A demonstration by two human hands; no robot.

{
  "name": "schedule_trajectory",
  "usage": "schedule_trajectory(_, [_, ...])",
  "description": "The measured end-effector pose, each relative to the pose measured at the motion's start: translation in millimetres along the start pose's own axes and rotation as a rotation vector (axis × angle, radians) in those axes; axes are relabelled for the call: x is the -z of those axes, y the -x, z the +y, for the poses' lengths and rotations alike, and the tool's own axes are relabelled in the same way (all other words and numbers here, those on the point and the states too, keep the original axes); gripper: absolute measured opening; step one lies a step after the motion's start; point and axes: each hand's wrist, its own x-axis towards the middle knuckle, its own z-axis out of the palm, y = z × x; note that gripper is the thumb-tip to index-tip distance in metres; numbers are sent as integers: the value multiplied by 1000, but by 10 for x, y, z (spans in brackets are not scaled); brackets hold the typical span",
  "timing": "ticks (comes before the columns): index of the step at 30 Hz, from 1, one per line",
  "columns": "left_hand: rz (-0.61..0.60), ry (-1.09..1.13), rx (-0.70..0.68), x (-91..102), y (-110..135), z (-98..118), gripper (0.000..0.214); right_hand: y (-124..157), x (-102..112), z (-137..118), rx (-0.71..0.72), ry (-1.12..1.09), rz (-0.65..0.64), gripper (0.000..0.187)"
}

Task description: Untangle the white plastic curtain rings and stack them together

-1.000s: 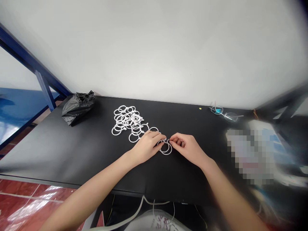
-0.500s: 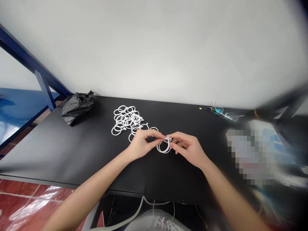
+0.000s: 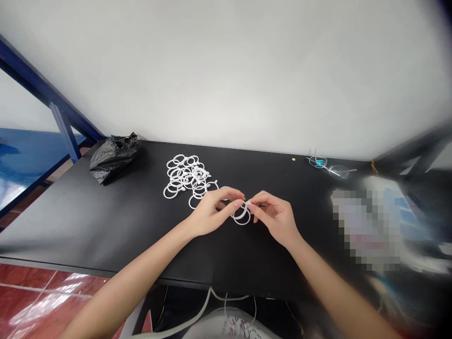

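Note:
Two white curtain rings (image 3: 242, 223) overlap between my hands, just above the black table. My left hand (image 3: 213, 212) pinches them at the top with thumb and forefinger. From the other side, my right hand (image 3: 278, 216) has its thumb and forefinger closed on the rings' upper right, near the small eyelets. Fingertips hide the eyelets, so I cannot tell which ring each hand grips. Beyond my left hand lies a loose heap of several similar white rings (image 3: 198, 175), some partly covered by that hand.
A crumpled black plastic bag (image 3: 115, 157) rests at the table's back left. Eyeglasses (image 3: 338, 172) lie at the back right, with a small yellow speck (image 3: 293, 159) beside them. A blurred pale package (image 3: 367, 230) is on the right. White cables (image 3: 203, 306) hang below the front edge.
The held rings have turned and overlap differently. My left thumb has moved up across their top, and my right fingertips have closed in on the rings. The heap has stayed put.

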Motion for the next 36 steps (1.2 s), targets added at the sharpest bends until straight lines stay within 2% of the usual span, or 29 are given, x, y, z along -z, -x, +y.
schedule_trajectory(5, [-49, -130, 41, 10, -2, 32, 38, 24, -46, 40, 31, 67, 88, 11])
schedule_trajectory(9, [-75, -148, 73, 28, -19, 19, 38, 19, -38, 15, 28, 97, 82, 14])
schedule_trajectory(19, [-111, -226, 16, 41, -22, -39, 33, 51, -40, 72, 118, 200, 113, 12])
schedule_trajectory(26, [-133, -251, 16, 46, -29, -20, 33, 56, -58, 70, 107, 208, 106, 13])
schedule_trajectory(30, [-67, -327, -34, 63, -18, -33, 36, 35, -29, 99, 80, 197, 103, 14])
schedule_trajectory(33, [55, -578, -132, 107, -28, -90, 37, 3, 30, 101, 57, 297, 66, 25])
schedule_trajectory(36, [137, -874, -175, 163, -56, -183, 41, -14, 78, 77, 70, 526, -77, 34])
